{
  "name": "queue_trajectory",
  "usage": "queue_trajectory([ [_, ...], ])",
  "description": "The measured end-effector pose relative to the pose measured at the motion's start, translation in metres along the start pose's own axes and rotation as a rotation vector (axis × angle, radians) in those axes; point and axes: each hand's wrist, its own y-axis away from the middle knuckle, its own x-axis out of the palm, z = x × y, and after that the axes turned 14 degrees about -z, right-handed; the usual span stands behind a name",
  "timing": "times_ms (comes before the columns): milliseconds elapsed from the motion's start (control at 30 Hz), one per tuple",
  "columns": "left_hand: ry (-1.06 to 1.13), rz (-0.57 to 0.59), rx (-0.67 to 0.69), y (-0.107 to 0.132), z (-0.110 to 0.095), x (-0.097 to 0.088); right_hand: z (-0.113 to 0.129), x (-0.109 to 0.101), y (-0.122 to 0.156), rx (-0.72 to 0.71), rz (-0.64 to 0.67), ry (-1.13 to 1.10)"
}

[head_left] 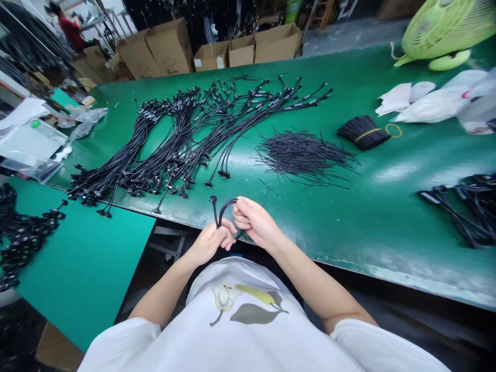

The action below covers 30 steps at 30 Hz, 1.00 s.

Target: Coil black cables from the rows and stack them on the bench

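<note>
My left hand [211, 242] and my right hand [253, 222] meet at the near edge of the green table [387, 206]. Both are closed on one black cable [221, 209], which is bent into a loop above my fingers, with one end sticking up at the left. Just beyond my hands lies a big spread of black cables with connectors [186, 139]. To its right sits a loose pile of thin black ties [304, 155], and farther right a bound bundle of black ties [362, 133] with a yellow rubber band [394, 130].
More black cables lie at the right edge [465, 206] and on the lower green table at left [23, 232]. White bags [437, 101] and a green fan [442, 31] stand at back right. Cardboard boxes [170, 46] line the far side. A person in red [70, 28] is at far left.
</note>
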Motion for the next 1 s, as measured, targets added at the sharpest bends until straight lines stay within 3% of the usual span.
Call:
queue_trajectory([
  [133, -0.369, 0.026, 0.066, -0.004, -0.004, 0.000, -0.008, 0.008, 0.007, -0.201, 0.003, 0.077],
  [233, -0.474, 0.143, 0.057, -0.012, -0.004, -0.003, -0.013, 0.011, 0.011, -0.206, 0.104, 0.195],
  [300, -0.407, 0.238, -0.015, -0.014, 0.000, -0.004, -0.013, 0.014, 0.012, -0.139, 0.139, 0.175],
  [433, -0.069, 0.326, -0.233, -0.010, 0.010, 0.004, -0.004, 0.019, 0.008, -0.062, 0.057, -0.009],
  [533, 0.278, 0.305, -0.427, -0.002, 0.008, 0.017, 0.005, 0.018, 0.001, -0.020, 0.070, -0.094],
  [600, 0.418, 0.222, -0.509, 0.001, 0.002, 0.025, 0.010, 0.016, -0.003, -0.015, 0.075, -0.108],
  [667, 0.459, 0.165, -0.525, 0.002, -0.005, 0.029, 0.013, 0.015, -0.005, -0.026, 0.045, -0.098],
  [833, 0.363, 0.192, -0.455, 0.000, -0.009, 0.029, 0.016, 0.017, -0.005, -0.132, -0.034, -0.023],
  [1000, 0.372, 0.144, -0.510, -0.003, -0.008, 0.031, 0.023, 0.015, -0.007, -0.077, -0.004, -0.016],
])
